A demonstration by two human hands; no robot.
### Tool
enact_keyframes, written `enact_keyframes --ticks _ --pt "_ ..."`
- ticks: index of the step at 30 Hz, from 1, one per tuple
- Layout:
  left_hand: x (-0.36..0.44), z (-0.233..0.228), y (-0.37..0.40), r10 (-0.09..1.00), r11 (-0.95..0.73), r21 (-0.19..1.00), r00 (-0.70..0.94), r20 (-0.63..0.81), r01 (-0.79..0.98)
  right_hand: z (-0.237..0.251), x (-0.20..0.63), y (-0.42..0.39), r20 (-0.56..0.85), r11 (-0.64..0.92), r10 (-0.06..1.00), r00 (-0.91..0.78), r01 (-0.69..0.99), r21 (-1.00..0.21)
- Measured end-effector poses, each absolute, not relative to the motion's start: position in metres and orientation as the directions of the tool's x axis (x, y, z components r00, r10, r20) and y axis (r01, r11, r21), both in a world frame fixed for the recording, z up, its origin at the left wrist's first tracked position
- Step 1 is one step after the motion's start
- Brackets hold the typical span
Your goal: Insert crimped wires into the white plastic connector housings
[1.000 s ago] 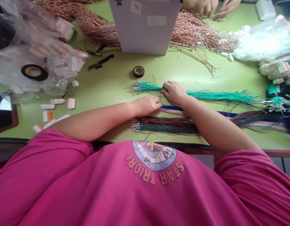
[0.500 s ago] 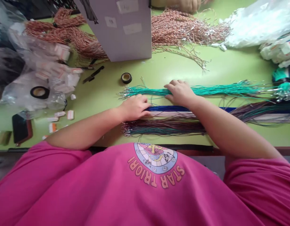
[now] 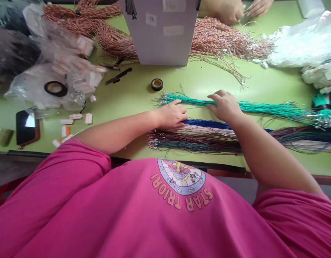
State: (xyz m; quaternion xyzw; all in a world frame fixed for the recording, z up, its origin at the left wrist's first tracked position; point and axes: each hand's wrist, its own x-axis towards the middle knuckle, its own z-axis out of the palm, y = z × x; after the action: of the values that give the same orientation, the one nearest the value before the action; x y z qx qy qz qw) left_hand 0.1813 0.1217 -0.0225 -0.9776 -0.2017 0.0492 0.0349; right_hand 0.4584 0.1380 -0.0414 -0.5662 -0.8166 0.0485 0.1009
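My right hand (image 3: pixel 225 106) lies over the middle of a bundle of green wires (image 3: pixel 267 108), which runs between its thumb and bent fingers. My left hand (image 3: pixel 171 115) is palm down just below the left end of that bundle. Its thumb and forefinger close around the end of the blue wires (image 3: pixel 205 123); the exact grip is partly hidden. White wires (image 3: pixel 212 131) lie alongside the blue ones. Nearer to me is a bundle of brown and dark green wires (image 3: pixel 197 140) with metal-tipped ends at its left.
A roll of black tape (image 3: pixel 157 84) and a cutter knife (image 3: pixel 118 76) lie beyond my left hand. A grey box (image 3: pixel 162 43) stands before twisted orange wires (image 3: pixel 219 37). Plastic bags (image 3: pixel 55 71), a phone (image 3: pixel 25 127) and small connectors are at left. Another person's hands (image 3: pixel 258 7) work at the far side.
The view has shifted, so the table's things sit further right in the picture. A second hand of the other person has come into sight. My hands keep nearly the same places on the wires.
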Motion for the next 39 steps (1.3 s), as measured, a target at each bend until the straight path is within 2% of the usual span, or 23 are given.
enact_keyframes --ticks 2,5,8,11,13,15,17,18,20,22,25,27,29,32,35,37,39 --pt "0.177 -0.023 0.126 0.462 -0.885 -0.113 0.882 -0.091 0.452 -0.035 0.459 0.116 0.130 0.421 0.907 -0.401 0.866 -0.268" --pt "0.156 -0.018 0.132 0.517 -0.856 -0.013 0.854 -0.057 0.517 -0.028 0.454 0.081 0.147 0.538 0.841 -0.521 0.774 -0.335" --pt "0.111 -0.002 0.131 0.601 -0.798 0.092 0.796 0.065 0.595 -0.032 0.443 0.060 0.152 0.598 0.800 -0.580 0.758 -0.260" --pt "0.038 0.016 0.111 0.743 -0.666 0.075 0.651 0.157 0.742 -0.039 0.432 0.060 0.093 0.588 0.809 -0.581 0.792 -0.163" --pt "-0.021 0.023 0.085 0.851 -0.485 0.014 0.468 0.236 0.875 -0.042 0.428 0.066 0.060 0.588 0.808 -0.586 0.795 -0.149" --pt "-0.080 0.022 0.051 0.935 -0.184 -0.003 0.176 0.308 0.983 -0.044 0.428 0.072 0.058 0.581 0.812 -0.581 0.795 -0.171" --pt "-0.130 0.014 0.015 0.916 0.144 0.088 -0.166 0.366 0.986 -0.046 0.430 0.077 0.073 0.565 0.823 -0.563 0.800 -0.201" --pt "-0.150 0.006 -0.002 0.887 0.243 0.106 -0.265 0.379 0.964 -0.048 0.431 0.078 0.079 0.566 0.822 -0.563 0.796 -0.213" --pt "-0.175 -0.011 -0.027 0.873 0.343 0.149 -0.373 0.313 0.927 -0.052 0.433 0.082 0.082 0.562 0.825 -0.559 0.796 -0.226" --pt "-0.181 -0.029 -0.038 0.906 0.343 0.192 -0.378 0.191 0.919 -0.054 0.432 0.084 0.087 0.548 0.835 -0.544 0.805 -0.227" --pt "-0.162 -0.045 -0.031 0.955 0.275 0.213 -0.293 0.055 0.938 -0.054 0.428 0.087 0.079 0.504 0.863 -0.500 0.833 -0.228" --pt "-0.143 -0.047 -0.018 0.971 0.228 0.205 -0.238 0.026 0.952 -0.049 0.425 0.084 0.079 0.471 0.881 -0.466 0.858 -0.206" --pt "-0.127 -0.044 -0.006 0.990 0.141 0.226 -0.143 -0.005 0.964 -0.041 0.422 0.074 0.136 0.478 0.878 -0.459 0.853 -0.211" --pt "-0.122 -0.038 0.010 0.998 0.014 0.276 -0.030 0.053 0.961 -0.028 0.415 0.043 0.271 0.581 0.814 -0.514 0.733 -0.354" --pt "-0.141 -0.034 0.023 0.954 0.152 0.265 -0.211 0.214 0.952 -0.025 0.402 0.005 0.291 0.717 0.680 -0.673 0.530 -0.452" --pt "-0.157 -0.033 0.030 0.925 0.274 0.275 -0.331 0.187 0.922 -0.031 0.389 -0.015 0.248 0.782 0.588 -0.770 0.463 -0.418" --pt "-0.166 -0.034 0.033 0.922 0.322 0.304 -0.370 0.117 0.897 -0.038 0.373 -0.029 0.209 0.826 0.537 -0.817 0.461 -0.324"
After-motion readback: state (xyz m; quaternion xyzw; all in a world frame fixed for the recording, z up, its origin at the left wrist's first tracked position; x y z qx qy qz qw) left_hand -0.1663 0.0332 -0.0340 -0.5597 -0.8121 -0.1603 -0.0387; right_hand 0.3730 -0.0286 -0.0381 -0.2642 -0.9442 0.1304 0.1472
